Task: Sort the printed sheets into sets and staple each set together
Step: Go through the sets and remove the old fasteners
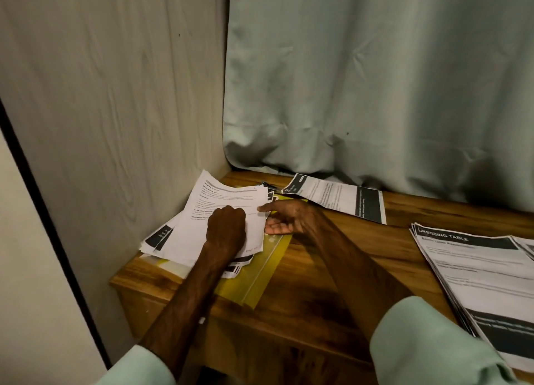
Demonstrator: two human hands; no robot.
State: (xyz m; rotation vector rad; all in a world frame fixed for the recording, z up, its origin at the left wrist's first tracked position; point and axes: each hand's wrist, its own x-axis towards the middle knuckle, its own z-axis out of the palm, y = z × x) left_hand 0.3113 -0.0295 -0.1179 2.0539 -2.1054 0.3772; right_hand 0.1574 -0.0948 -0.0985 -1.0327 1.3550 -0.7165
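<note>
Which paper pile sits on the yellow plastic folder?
The untidy pile of white printed sheets in the left corner, under the left hand; the dark-banded sheet by the curtain and the DRESSING TABLE stack lie on the bare wooden tabletop.

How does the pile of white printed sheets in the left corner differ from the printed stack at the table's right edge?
The corner pile is fanned askew on a yellow plastic folder; the right stack lies squarer on the wooden table. The corner pile's top sheet is plain text; the right stack's has dark bands. The left hand rests on the corner pile, the right hand touches its edge; the right stack is untouched. Both: printed paper.
</note>
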